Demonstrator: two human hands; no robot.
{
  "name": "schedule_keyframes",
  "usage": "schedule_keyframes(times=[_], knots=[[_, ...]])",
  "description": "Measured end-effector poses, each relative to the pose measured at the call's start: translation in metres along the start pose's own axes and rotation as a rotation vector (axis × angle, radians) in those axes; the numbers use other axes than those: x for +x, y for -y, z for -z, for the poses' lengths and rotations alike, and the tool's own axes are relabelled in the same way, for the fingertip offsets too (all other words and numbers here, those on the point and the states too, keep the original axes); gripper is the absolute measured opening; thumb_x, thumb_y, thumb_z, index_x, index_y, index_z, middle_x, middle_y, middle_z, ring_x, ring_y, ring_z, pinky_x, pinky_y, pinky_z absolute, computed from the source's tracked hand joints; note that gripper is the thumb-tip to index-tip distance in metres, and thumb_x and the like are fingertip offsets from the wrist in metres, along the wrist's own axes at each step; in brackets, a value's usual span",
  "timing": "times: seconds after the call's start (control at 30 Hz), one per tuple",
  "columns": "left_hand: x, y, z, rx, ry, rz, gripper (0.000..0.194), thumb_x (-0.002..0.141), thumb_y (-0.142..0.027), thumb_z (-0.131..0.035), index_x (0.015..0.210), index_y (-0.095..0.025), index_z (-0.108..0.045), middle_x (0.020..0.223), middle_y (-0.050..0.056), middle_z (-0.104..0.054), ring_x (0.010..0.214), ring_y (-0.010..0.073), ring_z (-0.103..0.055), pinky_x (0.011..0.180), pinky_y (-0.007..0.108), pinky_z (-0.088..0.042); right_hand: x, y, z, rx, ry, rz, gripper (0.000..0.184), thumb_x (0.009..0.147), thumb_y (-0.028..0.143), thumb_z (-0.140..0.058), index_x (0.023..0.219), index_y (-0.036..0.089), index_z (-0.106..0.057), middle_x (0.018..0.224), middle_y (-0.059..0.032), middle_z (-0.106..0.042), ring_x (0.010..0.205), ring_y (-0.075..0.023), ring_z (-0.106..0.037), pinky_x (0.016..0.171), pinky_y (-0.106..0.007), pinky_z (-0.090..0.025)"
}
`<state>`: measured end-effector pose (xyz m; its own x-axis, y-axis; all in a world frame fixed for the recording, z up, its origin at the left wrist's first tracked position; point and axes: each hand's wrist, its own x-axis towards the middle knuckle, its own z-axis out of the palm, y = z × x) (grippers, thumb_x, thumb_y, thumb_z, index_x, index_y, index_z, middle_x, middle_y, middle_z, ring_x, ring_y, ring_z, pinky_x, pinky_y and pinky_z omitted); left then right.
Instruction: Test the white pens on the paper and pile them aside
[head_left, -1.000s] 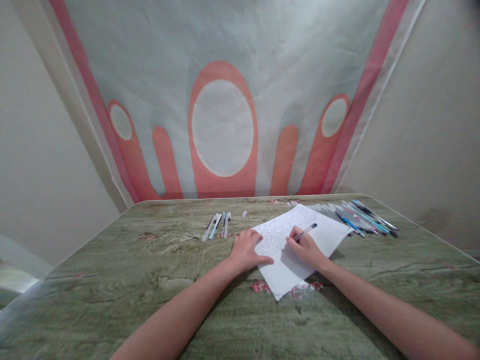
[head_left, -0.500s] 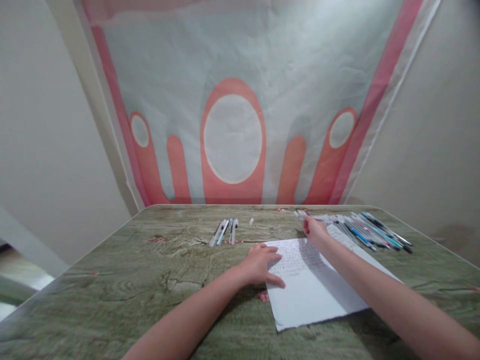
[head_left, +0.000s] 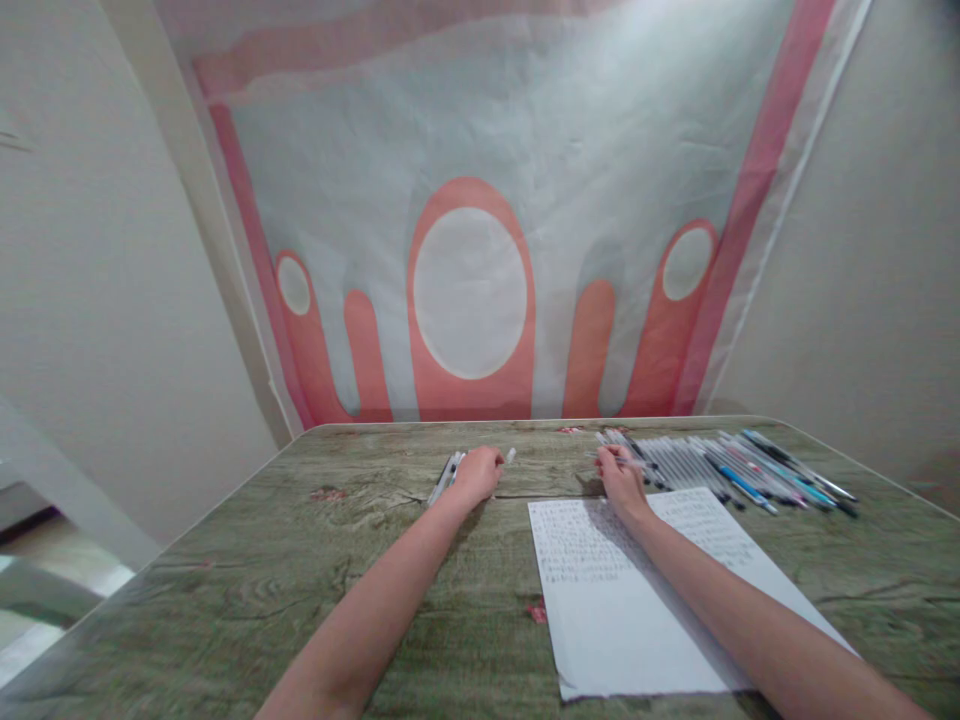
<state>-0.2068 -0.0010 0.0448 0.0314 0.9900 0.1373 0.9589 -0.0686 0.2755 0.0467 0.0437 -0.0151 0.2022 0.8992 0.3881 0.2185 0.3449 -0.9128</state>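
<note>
My right hand (head_left: 622, 480) is closed in a pinch on a clear-barrelled pen (head_left: 636, 463), slightly blurred, above the far edge of a sheet of handwritten paper (head_left: 645, 620). Just right of it lies a row of clear pens (head_left: 679, 462) with dark tips. My left hand (head_left: 478, 474) hangs over a small group of pens (head_left: 444, 478), covering most of them. Its fingers are loosely bent and a little apart, with their tips beside a small clear pen cap (head_left: 511, 455). I see nothing held in the left hand.
Blue and dark pens (head_left: 742, 485) lie at the right end of the row. Everything rests on a wood-patterned table (head_left: 300, 570). A grey and pink printed sheet (head_left: 472, 290) hangs behind the table's far edge, with walls on both sides.
My left hand has left the paper's edge and moved away from me to the left-hand pens and cap. My right hand has come back slightly with a pen. The view has shifted a little.
</note>
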Motion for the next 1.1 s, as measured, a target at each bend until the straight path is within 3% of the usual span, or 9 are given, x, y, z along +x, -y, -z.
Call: schedule_keyframes(times=[0.07,0.2,0.43,0.5,0.6,0.7,0.8,0.97,1.1], knots=[[0.012,0.007,-0.002,0.066,0.015,0.061,0.020,0.072,-0.024,-0.055,0.090,-0.021,-0.065,0.095,0.007,-0.065,0.091,0.0181,-0.057,0.077,0.024,-0.039,-0.001,0.003,-0.001,-0.016,-0.062,-0.022,0.027,0.074,0.045,-0.045,0.075,0.019,-0.053,0.061,-0.0006,-0.057,0.058,-0.0167,-0.053,0.056,-0.028,-0.040],[0.023,0.008,-0.011,0.090,0.012,0.066,0.017,0.073,-0.027,-0.054,0.085,-0.021,-0.066,0.093,0.008,-0.066,0.091,0.0193,-0.057,0.077,0.025,-0.039,-0.007,0.013,0.000,-0.032,0.003,0.034,0.026,0.075,0.044,-0.045,0.075,0.020,-0.054,0.064,-0.0009,-0.058,0.061,-0.0175,-0.052,0.059,-0.029,-0.039],[0.026,0.001,-0.014,0.084,0.004,0.026,0.016,0.075,-0.026,-0.052,0.077,-0.017,-0.065,0.088,0.011,-0.065,0.089,0.0218,-0.057,0.076,0.028,-0.038,-0.013,0.024,0.001,-0.025,0.060,0.078,0.025,0.078,0.043,-0.043,0.073,0.020,-0.051,0.063,-0.0003,-0.055,0.060,-0.0168,-0.050,0.059,-0.028,-0.037],[0.022,-0.004,-0.016,0.019,-0.048,-0.003,0.015,0.076,-0.025,-0.051,0.077,-0.016,-0.063,0.087,0.011,-0.064,0.088,0.0207,-0.057,0.076,0.028,-0.038,-0.014,0.029,0.001,-0.024,0.066,0.080,0.025,0.078,0.043,-0.043,0.074,0.020,-0.051,0.064,-0.0003,-0.054,0.059,-0.0162,-0.049,0.059,-0.028,-0.037],[0.014,-0.019,-0.026,-0.344,-0.168,-0.041,0.014,0.077,-0.024,-0.049,0.079,-0.015,-0.058,0.081,0.009,-0.062,0.080,0.0172,-0.056,0.072,0.027,-0.039,-0.016,0.037,0.002,-0.010,0.105,0.107,0.026,0.078,0.044,-0.045,0.075,0.019,-0.051,0.065,-0.0008,-0.054,0.060,-0.0156,-0.048,0.058,-0.028,-0.037],[0.006,-0.039,-0.040,-0.887,-0.028,0.049,0.013,0.076,-0.026,-0.049,0.076,-0.014,-0.055,0.068,0.005,-0.060,0.064,0.0128,-0.055,0.060,0.024,-0.040,-0.017,0.041,0.003,0.029,0.186,0.115,0.026,0.073,0.045,-0.052,0.072,0.019,-0.055,0.063,-0.0010,-0.054,0.059,-0.0147,-0.047,0.055,-0.027,-0.036],[-0.001,-0.052,-0.051,-1.251,0.059,0.144,0.016,0.070,-0.027,-0.059,0.073,-0.012,-0.054,0.065,0.003,-0.057,0.057,0.0093,-0.053,0.056,0.021,-0.039,-0.017,0.039,0.003,0.184,0.297,-0.001,0.026,0.068,0.045,-0.059,0.073,0.019,-0.058,0.062,-0.0004,-0.054,0.054,-0.0127,-0.044,0.049,-0.025,-0.033],[-0.005,-0.051,-0.054,-1.528,0.068,0.186,0.031,0.056,-0.028,-0.073,0.073,-0.011,-0.053,0.064,0.002,-0.056,0.056,0.0080,-0.052,0.055,0.020,-0.038,-0.015,0.031,0.004,0.591,0.472,-0.293,0.022,0.068,0.037,-0.062,0.082,0.019,-0.058,0.065,-0.0009,-0.058,0.049,-0.0094,-0.042,0.043,-0.022,-0.029],[-0.006,-0.049,-0.052,-1.591,0.069,0.177,0.035,0.055,-0.031,-0.073,0.076,-0.012,-0.052,0.066,0.001,-0.057,0.057,0.0072,-0.053,0.055,0.019,-0.038,-0.014,0.031,0.005,0.709,0.548,-0.355,0.020,0.068,0.032,-0.064,0.082,0.018,-0.059,0.067,-0.0024,-0.061,0.051,-0.0090,-0.045,0.046,-0.022,-0.031]])
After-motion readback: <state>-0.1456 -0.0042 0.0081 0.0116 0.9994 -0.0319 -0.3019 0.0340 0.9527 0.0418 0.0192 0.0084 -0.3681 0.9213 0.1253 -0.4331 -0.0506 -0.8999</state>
